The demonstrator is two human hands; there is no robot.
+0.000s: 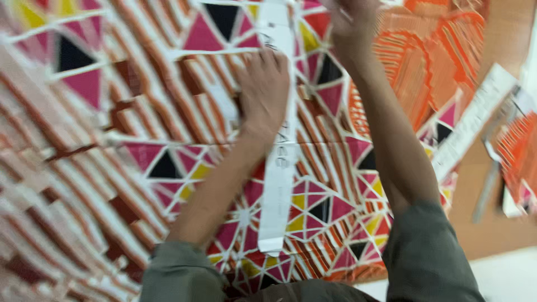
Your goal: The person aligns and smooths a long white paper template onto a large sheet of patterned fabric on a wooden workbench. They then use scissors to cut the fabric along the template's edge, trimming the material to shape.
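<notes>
A large printed fabric (112,140) with pink, black, yellow and orange triangles and brown-white stripes lies spread out below me. A long white paper strip (279,184) lies along it, running from the top of the view down toward my body. My left hand (264,89) presses flat on the fabric at the strip's left edge. My right hand (353,22) is at the top of the view, on the strip's far end; its fingers are blurred and partly cut off by the frame.
A brown tabletop (481,223) shows at the right. On it lie a second white strip (472,120), a grey metal tool, likely scissors (492,173), and another orange printed piece (517,151). I wear grey-green sleeves (425,251).
</notes>
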